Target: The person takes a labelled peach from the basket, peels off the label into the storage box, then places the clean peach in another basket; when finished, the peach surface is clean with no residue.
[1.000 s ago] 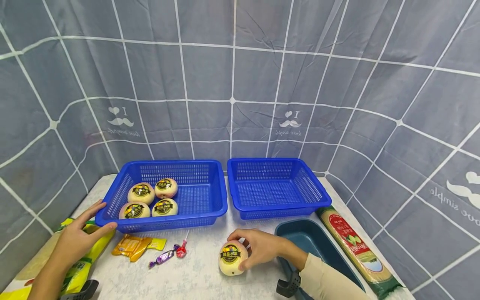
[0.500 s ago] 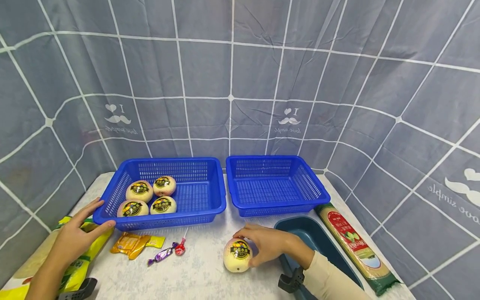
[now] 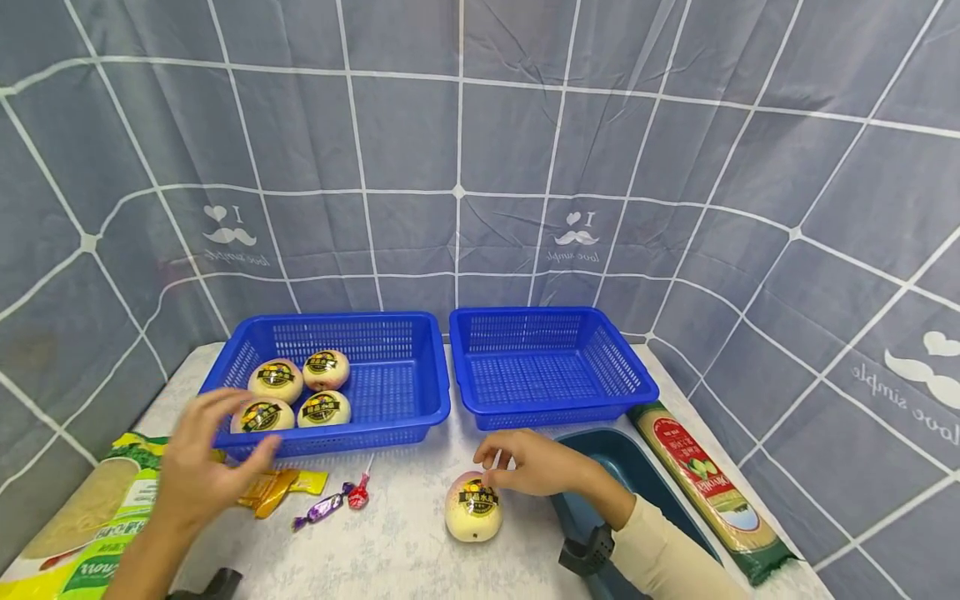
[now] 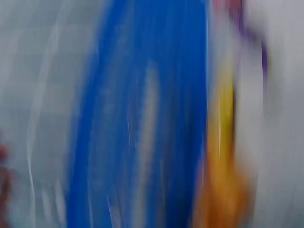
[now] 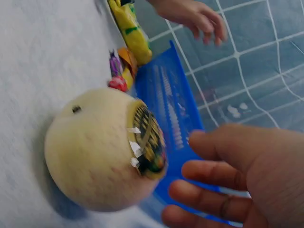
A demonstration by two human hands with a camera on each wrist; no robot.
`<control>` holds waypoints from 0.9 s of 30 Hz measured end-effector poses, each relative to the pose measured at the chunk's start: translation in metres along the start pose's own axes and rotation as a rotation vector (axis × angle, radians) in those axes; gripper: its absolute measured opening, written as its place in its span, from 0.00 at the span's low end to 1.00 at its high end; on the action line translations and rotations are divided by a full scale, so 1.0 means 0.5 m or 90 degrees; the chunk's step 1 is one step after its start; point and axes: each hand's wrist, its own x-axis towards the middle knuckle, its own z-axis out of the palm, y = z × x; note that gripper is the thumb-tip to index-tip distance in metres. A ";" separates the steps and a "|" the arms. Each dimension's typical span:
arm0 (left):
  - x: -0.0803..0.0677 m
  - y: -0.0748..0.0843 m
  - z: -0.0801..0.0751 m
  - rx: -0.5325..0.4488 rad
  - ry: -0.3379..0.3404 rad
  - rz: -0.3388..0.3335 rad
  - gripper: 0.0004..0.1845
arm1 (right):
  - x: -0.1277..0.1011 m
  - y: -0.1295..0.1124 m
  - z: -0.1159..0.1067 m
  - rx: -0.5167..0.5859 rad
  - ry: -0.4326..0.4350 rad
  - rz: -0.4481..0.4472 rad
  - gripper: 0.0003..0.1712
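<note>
A: Grey grid-printed cloth backs a pale table. Inventory, left to right?

B: Item one, a yellow-green noodle packet at the near-left edge. Item two, my left hand, fingers spread and loose, holding nothing, raised in front of the left blue basket, which carries four labelled pale fruits. Item three, orange snack sachets and two wrapped sweets just before that basket. Item four, a fifth labelled fruit on the table, mid-front. Item five, my right hand, fingers relaxed and extended, at the fruit's right shoulder; whether they touch it, I cannot tell. Item six, the right blue basket; then a dark teal tub; then a long noodle pack.

A: Handling advice?

B: In my judgement, cup the fruit from above with fingers round its widest part; it is round and would roll from a sideways push.

A: Differences between views?

B: The right wrist view shows the fruit's stem pit and peeling label edge, and my curved fingers apart from it. The left wrist view is a motion blur of blue and yellow only.
</note>
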 end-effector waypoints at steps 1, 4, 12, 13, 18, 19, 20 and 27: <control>0.000 0.035 0.024 -0.031 -0.052 0.002 0.34 | 0.004 -0.001 0.002 0.005 0.009 -0.003 0.09; -0.021 0.137 0.098 -0.113 -0.278 -0.073 0.31 | 0.013 -0.002 0.009 0.010 0.024 0.004 0.01; -0.083 0.222 0.263 -0.236 -0.505 -0.138 0.42 | 0.023 -0.009 0.018 0.029 0.055 0.026 0.04; -0.085 0.221 0.274 -0.259 -0.510 -0.148 0.42 | 0.023 -0.010 0.019 0.034 0.058 0.032 0.04; -0.092 0.214 0.299 -0.353 -0.517 -0.190 0.39 | 0.021 -0.008 0.027 0.080 0.067 0.075 0.06; -0.095 0.214 0.300 -0.361 -0.516 -0.192 0.39 | 0.019 -0.008 0.028 0.094 0.069 0.084 0.06; -0.097 0.213 0.302 -0.369 -0.513 -0.192 0.39 | 0.018 -0.008 0.030 0.109 0.071 0.091 0.06; -0.107 0.213 0.310 -0.384 -0.501 -0.193 0.39 | 0.015 0.000 0.034 0.186 0.071 0.136 0.06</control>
